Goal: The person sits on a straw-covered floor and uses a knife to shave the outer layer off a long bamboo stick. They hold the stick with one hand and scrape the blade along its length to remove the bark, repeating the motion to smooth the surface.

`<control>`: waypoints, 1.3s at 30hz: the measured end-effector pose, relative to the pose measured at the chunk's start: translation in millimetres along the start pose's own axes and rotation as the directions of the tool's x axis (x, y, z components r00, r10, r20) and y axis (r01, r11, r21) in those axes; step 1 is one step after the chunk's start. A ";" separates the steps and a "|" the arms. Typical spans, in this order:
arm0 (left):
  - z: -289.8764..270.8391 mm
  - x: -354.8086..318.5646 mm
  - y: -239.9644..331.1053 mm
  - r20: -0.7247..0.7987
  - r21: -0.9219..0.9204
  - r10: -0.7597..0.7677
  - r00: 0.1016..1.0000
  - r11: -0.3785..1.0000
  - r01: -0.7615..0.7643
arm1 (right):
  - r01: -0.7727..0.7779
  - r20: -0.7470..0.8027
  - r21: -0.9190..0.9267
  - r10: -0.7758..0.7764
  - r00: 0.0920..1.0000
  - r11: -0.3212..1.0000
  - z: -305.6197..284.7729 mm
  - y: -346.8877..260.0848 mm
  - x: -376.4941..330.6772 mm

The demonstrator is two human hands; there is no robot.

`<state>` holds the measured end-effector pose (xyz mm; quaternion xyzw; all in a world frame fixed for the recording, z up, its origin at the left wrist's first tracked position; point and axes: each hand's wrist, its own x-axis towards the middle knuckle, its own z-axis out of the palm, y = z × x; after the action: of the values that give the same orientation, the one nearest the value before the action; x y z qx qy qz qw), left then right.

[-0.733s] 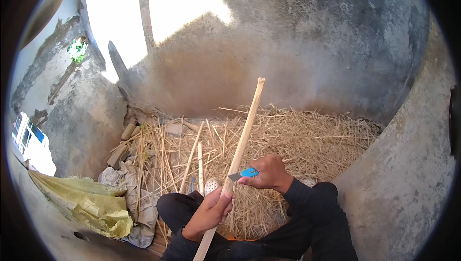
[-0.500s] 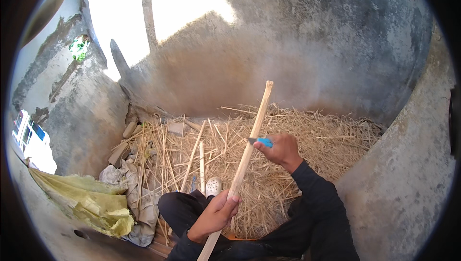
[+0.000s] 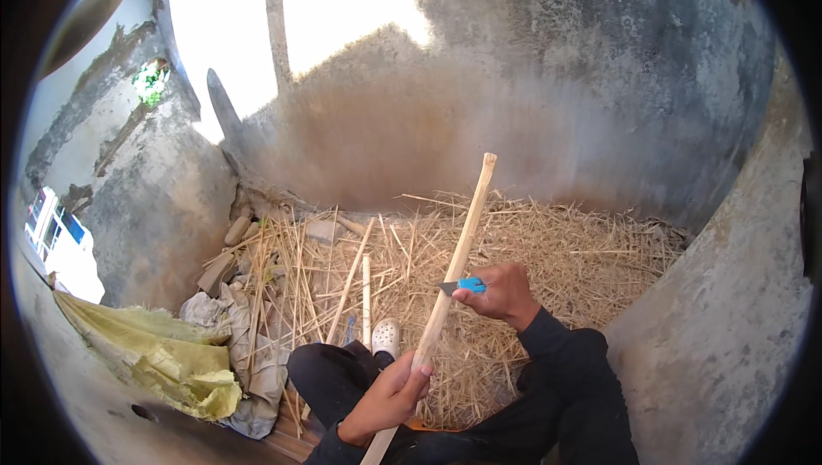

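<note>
Above the straw-strewn floor [image 3: 582,259], the long wooden stick [image 3: 454,264] slants up and away from the person, its lower end clenched in the left hand [image 3: 390,396], while the right hand [image 3: 501,294], higher up, grips a blue-handled knife [image 3: 462,286] against its shaft.

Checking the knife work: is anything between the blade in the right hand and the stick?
Nothing visible. The right hand holds the blue-handled knife with its blade right against the stick; the left hand grips lower down.
</note>
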<state>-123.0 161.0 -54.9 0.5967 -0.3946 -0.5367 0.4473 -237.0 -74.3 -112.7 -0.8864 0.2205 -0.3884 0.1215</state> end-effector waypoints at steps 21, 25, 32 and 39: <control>11.7 -8.6 -18.2 0.097 -0.042 -0.070 0.993 0.996 0.074 | -0.808 -0.322 -0.050 0.756 0.570 0.588 -43.6 251.9 -17.5; -3.0 7.5 -8.9 -0.012 -0.033 -0.076 0.997 0.997 0.076 | -0.608 -0.027 -0.103 0.609 0.793 0.787 -60.9 146.0 14.5; -7.8 25.0 1.2 -0.057 -0.003 0.034 0.998 0.999 -0.034 | 0.036 0.176 0.013 -0.038 0.984 0.999 -17.2 -10.1 -11.9; 2.0 15.3 7.0 -0.021 0.012 0.011 1.000 1.000 -0.011 | -0.111 0.042 -0.052 0.114 0.993 0.992 -8.6 20.2 4.9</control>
<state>-123.2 144.2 -52.7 0.6029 -0.3962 -0.5255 0.4510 -246.4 -94.6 -111.7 -0.8839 0.2768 -0.3552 0.1262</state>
